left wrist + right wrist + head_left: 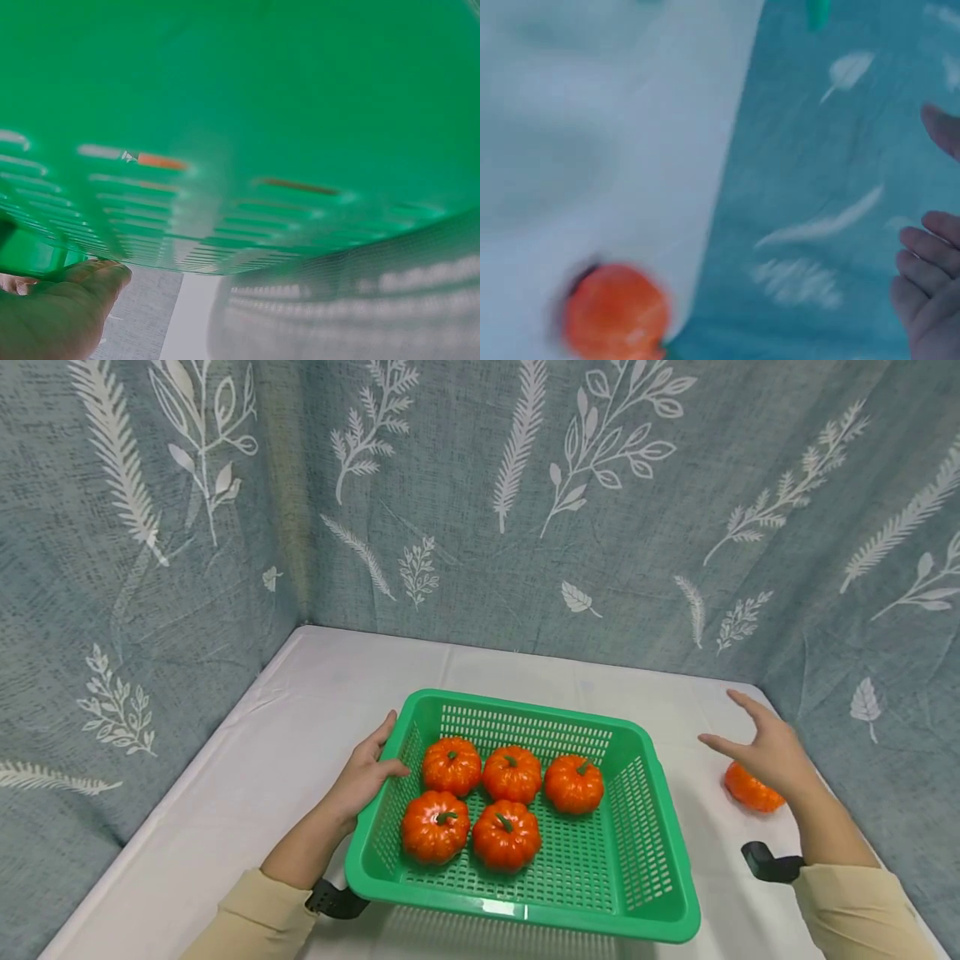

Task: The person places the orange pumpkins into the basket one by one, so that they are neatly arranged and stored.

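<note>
A green plastic basket (450, 902) with slotted walls holds several small orange pumpkins (506, 837), gathered toward its left and middle. At the basket's left rim, my left hand (363, 783) grips with the thumb over the edge; the left wrist view shows the hand (64, 311) beside the slotted wall. My right hand (772, 756) is in the air right of the basket, fingers and thumb spread, holding nothing. Another pumpkin (752, 789) lies on the table, partly hidden by that hand. In the right wrist view this pumpkin (619, 311) is blurred, away from the fingers (930, 247).
A white cloth (337, 672) covers the table. Blue-grey curtains (465, 585) with white leaf patterns enclose the back and both sides. Black bands sit on both wrists.
</note>
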The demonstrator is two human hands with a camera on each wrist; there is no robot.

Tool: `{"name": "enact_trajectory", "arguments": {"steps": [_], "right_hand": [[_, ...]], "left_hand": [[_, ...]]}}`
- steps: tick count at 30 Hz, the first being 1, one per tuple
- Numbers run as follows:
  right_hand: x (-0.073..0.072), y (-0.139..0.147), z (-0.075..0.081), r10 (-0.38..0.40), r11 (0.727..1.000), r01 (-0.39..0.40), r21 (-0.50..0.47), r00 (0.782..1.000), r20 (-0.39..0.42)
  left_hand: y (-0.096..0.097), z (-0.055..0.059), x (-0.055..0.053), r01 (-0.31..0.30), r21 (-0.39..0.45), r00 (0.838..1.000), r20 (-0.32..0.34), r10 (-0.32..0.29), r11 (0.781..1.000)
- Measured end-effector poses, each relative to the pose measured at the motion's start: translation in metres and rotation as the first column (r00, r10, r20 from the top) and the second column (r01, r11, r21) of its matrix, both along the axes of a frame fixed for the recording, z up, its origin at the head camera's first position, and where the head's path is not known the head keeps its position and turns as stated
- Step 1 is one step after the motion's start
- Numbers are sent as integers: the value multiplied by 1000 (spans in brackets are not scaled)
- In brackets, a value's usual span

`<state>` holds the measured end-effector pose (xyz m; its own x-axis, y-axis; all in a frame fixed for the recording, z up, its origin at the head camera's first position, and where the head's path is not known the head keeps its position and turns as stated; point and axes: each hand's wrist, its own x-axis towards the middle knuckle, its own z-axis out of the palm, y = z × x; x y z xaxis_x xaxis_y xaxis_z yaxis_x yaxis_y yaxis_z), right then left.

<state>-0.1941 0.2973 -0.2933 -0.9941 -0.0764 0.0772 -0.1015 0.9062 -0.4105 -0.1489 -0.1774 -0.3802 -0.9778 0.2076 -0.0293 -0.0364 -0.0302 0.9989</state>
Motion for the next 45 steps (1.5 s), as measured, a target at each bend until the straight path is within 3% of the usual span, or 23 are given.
{"name": "enact_trajectory", "arguments": {"steps": [7,11,15,20,29,45], "right_hand": [[2,48,-29,-240,968,243,-61,969,61],[4,65,-45,-314,946,322,-41,940,132],[4,75,-59,-381,919,394,-12,896,231],[4,79,-73,-424,894,448,-10,853,304],[5,80,-83,-423,887,459,-45,849,317],[0,74,-94,-418,886,454,-92,869,264]], "left_hand": [[0,0,0,2,-4,1000,-2,-2,1000],[0,0,0,0,-4,1000,-3,0,1000],[0,-1,0,-1,0,1000,-4,1,1000],[1,-2,0,-5,-5,1000,-1,5,1000],[1,0,0,-10,-5,1000,5,10,1000],[0,-1,0,0,4,1000,6,0,1000]]}}
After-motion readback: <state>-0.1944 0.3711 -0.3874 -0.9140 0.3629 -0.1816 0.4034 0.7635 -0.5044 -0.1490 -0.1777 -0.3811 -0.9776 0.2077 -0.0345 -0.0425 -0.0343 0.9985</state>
